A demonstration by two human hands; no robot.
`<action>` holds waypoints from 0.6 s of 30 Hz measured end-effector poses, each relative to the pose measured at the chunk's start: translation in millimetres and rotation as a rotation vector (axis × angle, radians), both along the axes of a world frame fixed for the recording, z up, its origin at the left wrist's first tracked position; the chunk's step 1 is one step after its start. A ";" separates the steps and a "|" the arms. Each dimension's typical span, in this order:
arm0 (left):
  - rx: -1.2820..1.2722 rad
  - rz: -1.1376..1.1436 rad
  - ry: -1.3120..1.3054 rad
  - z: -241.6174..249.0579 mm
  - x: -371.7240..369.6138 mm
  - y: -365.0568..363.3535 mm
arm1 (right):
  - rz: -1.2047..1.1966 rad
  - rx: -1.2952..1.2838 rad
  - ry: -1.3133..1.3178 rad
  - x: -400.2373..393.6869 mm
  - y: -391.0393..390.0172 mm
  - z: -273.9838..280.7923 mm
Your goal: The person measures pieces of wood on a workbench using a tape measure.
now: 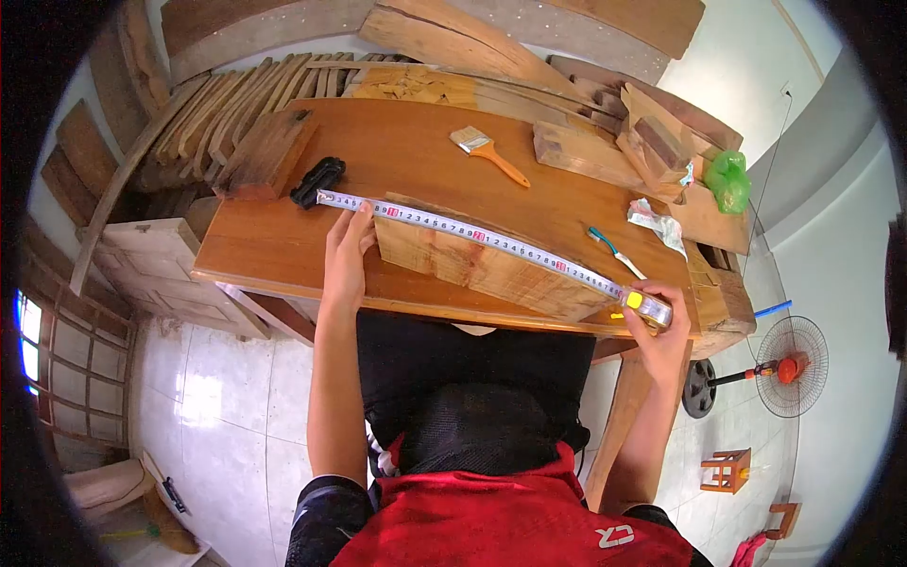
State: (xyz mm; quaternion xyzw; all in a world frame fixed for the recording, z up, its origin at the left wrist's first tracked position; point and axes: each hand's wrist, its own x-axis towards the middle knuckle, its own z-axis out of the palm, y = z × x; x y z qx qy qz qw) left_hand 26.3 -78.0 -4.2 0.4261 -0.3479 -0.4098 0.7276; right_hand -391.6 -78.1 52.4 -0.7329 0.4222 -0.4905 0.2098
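A tape measure (650, 304) with a yellow button and clear-looking case sits in my right hand (661, 331), fingers wrapped round it. Its white blade is pulled out to the left, along the upper edge of a light wooden board (453, 257). Near the blade's free end, my left hand (351, 248) pinches the tape beside the board's left end. The board lies at the front of a brown wooden table (397, 142). Just past the tape's tip rests a black object (318, 181) whose kind I cannot make out.
On the table lie a paintbrush (491, 156), a teal-and-white toothbrush (614, 251), a crumpled wrapper (658, 227) and wood blocks (586, 156). A green plastic bag (727, 182) is at the right. Stacked planks (236, 109) line the back. A fan (792, 367) stands at right.
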 end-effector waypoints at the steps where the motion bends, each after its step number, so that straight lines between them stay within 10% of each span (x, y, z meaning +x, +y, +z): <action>1: 0.008 0.011 -0.001 2.6 -2.1 1.0 | 0.000 0.005 -0.009 0.0 0.3 -0.3; 18: 0.001 -0.010 0.008 -2.6 2.7 -2.8 | 0.012 0.016 -0.044 -1.0 -1.1 -3.0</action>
